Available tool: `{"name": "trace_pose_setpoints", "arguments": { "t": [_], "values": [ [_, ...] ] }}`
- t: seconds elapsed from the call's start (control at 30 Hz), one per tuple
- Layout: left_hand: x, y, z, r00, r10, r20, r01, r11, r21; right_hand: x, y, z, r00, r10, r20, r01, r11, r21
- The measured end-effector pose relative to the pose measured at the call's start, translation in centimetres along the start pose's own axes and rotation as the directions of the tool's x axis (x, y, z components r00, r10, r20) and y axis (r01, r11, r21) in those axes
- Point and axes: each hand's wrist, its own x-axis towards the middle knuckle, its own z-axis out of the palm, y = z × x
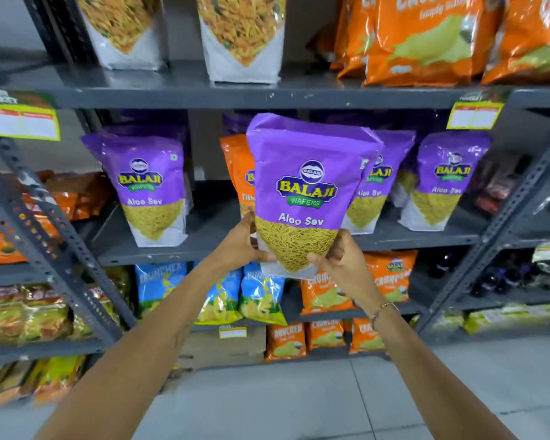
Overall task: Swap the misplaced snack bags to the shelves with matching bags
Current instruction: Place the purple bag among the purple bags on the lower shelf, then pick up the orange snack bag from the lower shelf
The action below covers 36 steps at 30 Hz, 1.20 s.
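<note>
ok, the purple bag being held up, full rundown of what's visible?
The purple Aloo Sev bag is a glossy pouch with a Balaji Wafers logo, a picture of yellow sev below and white bottom corners. It is sealed, upright, tilted slightly, and held in front of the middle shelf. The left hand and right hand grip its lower corners.

Grey slotted-steel shelving (54,236) on a pale tiled floor (331,404)

Glossy plastic purple snack bag (305,185), matt grey painted metal shelf (204,98), smooth pale floor tiles (299,401)
</note>
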Motion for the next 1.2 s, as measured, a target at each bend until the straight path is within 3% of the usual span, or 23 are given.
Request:
{"name": "trace_pose_setpoints", "arguments": {
  "t": [0.23,0.43,0.57,0.83,1.2],
  "values": [
    [5.2,-1.3,5.4,0.995,-0.065,0.076,0.063,0.997,0.033,2.2,3.3,-3.6,0.996,0.019,-0.087,-0.039,0.971,-0.234],
    [9.3,-1.3,8.3,0.995,-0.066,-0.068,0.077,0.983,0.165,4.8,6.7,-4.8,0.956,-0.057,-0.288,-0.026,0.962,-0.274],
    [9.9,-2.6,8.9,0.963,-0.182,-0.201,0.201,0.976,0.079,6.3,9.1,-4.5,0.921,-0.047,-0.386,-0.043,0.975,-0.22],
    [7.2,-7.1,3.3,0.814,-0.377,-0.441,0.349,0.926,-0.147,7.0,10.0,-0.8,0.818,0.034,-0.574,-0.084,0.995,-0.061],
    [8.9,-9.6,-4.1,0.869,-0.344,-0.355,0.328,0.939,-0.107,10.5,7.2,5.5,0.644,0.05,-0.763,-0.295,0.937,-0.188]
  ]
}}
